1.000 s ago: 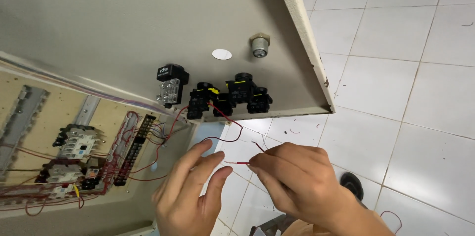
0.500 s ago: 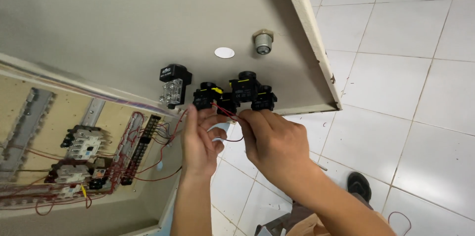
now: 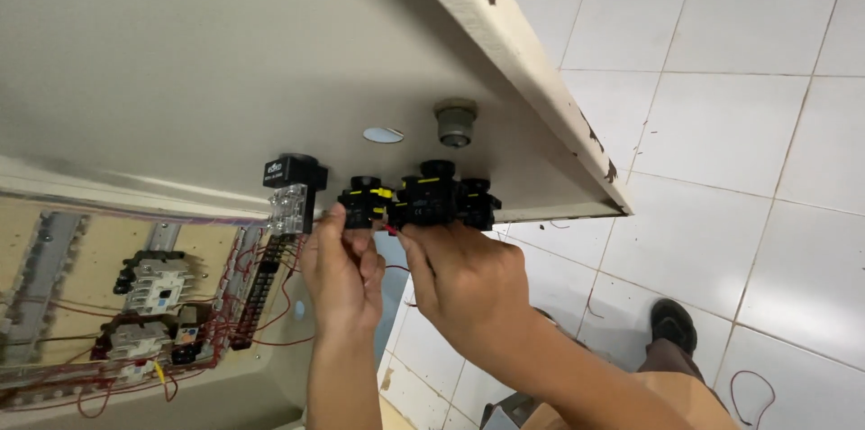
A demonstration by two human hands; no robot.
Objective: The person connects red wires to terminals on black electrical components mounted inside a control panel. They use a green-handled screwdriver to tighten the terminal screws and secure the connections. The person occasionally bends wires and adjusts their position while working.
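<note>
Under the open panel door, left hand pinches the black switch block; right hand, at three o'clock, clamps a red wire. Wire could slip, miss its terminal.

- Left hand reaches up to a black switch block with yellow tabs on the inside of the open cabinet door; its fingers touch the block's lower edge.
- Right hand is just beside it, fingertips at a red wire under the next black block.
- Further along the door: a clear-bodied switch, a round hole, a grey fitting.
- Lower left: contactors and a terminal strip with red wiring.
- White floor tiles on the right, with a shoe.
</note>
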